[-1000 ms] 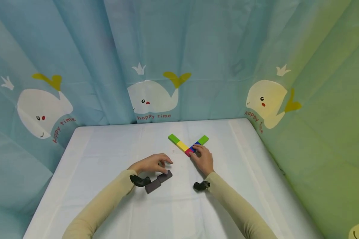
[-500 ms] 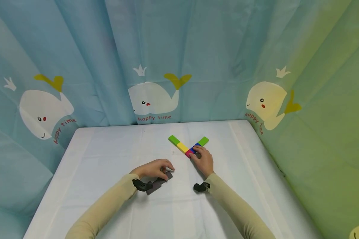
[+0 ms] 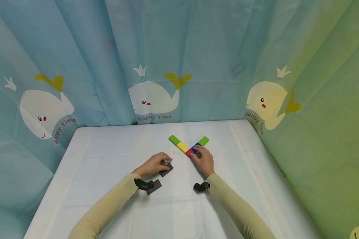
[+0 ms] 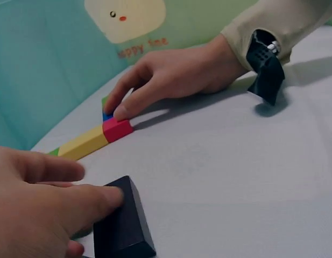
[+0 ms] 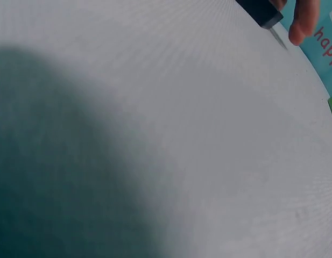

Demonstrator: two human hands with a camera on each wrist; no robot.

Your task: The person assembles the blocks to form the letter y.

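My left hand [image 3: 154,164] holds a dark block [image 3: 166,170] at the middle of the table, thumb on its upper face [image 4: 122,220]; its other fingers are partly hidden behind the block. A second dark block [image 3: 154,187] lies apart from it, beside the left wrist. Farther back, my right hand [image 3: 204,160] pinches the blue block [image 3: 196,146], with its thumb by the red block [image 3: 188,153]. These belong to a V of coloured blocks: a yellow block [image 3: 183,147] and a green block [image 3: 174,139] on the left arm, another green block [image 3: 203,140] on the right.
A white cloth [image 3: 113,146] covers the table. Blue-green curtains [image 3: 215,59] with printed whales stand behind it and along both sides. Each wrist carries a small black camera mount, the left one [image 3: 143,184] close over the second dark block.
The left hand has taken hold of the farther dark block and moved it forward, away from the second dark block. The right hand has stayed at the V of coloured blocks.
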